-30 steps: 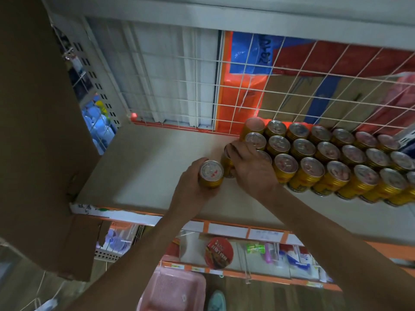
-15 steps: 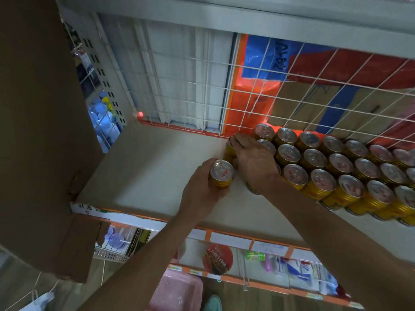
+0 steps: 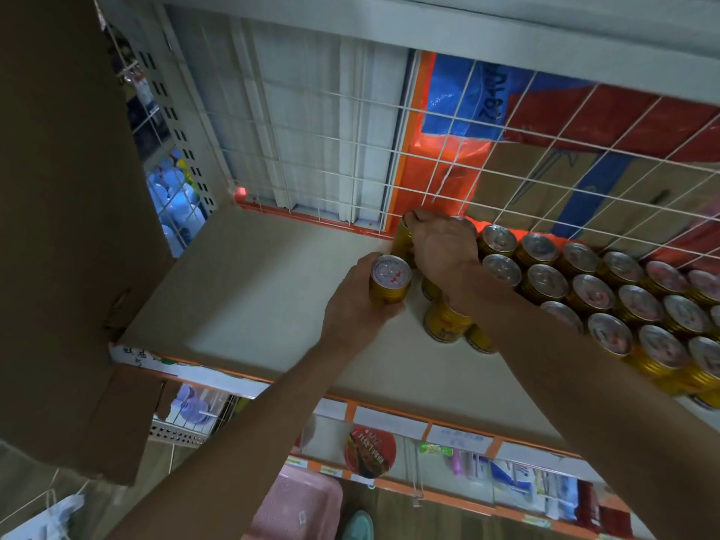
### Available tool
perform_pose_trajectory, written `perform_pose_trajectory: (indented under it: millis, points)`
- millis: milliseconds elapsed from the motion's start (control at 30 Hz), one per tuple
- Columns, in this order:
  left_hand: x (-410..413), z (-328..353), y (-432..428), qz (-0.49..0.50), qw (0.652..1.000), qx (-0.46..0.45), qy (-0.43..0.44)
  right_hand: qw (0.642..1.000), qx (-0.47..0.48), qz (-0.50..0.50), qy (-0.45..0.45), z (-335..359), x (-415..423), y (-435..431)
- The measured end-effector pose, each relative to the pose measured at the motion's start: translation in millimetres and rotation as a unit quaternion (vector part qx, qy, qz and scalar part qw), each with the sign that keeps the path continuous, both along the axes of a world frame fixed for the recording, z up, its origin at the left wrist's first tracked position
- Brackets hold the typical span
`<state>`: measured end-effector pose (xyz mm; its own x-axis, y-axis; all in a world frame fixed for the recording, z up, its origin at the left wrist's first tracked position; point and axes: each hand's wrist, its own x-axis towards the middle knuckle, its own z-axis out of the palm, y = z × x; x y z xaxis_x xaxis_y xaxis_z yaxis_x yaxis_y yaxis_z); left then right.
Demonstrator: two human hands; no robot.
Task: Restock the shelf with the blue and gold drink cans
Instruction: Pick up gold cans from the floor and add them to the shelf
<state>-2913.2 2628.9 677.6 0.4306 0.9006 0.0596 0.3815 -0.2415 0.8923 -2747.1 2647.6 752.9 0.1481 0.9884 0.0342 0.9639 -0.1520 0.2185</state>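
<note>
My left hand (image 3: 352, 305) grips a gold can (image 3: 389, 280) upright, just above the white shelf board (image 3: 241, 298). My right hand (image 3: 442, 243) reaches to the back of the shelf and closes over the top of another gold can (image 3: 402, 240) by the wire grid. Several rows of gold cans (image 3: 607, 302) with silver lids fill the right part of the shelf. Two more gold cans (image 3: 444, 321) stand under my right forearm.
A brown cardboard box (image 3: 66, 212) hangs close on the left. A white wire grid (image 3: 350, 142) backs the shelf. The lower shelf (image 3: 448, 438) holds packaged goods. A pink basket (image 3: 296, 508) sits on the floor below.
My right hand has pushed its can further back, up to the wire grid. My left hand has followed a little deeper with its can.
</note>
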Motion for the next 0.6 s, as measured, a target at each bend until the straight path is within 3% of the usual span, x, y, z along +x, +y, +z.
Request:
perform_pose_trajectory:
  millis: [600]
  points:
    - [40.8,6.1,12.7,0.029,0.999,-0.018,-0.011,0.986,0.002,0.082,0.143,8.8,39.0,-6.9]
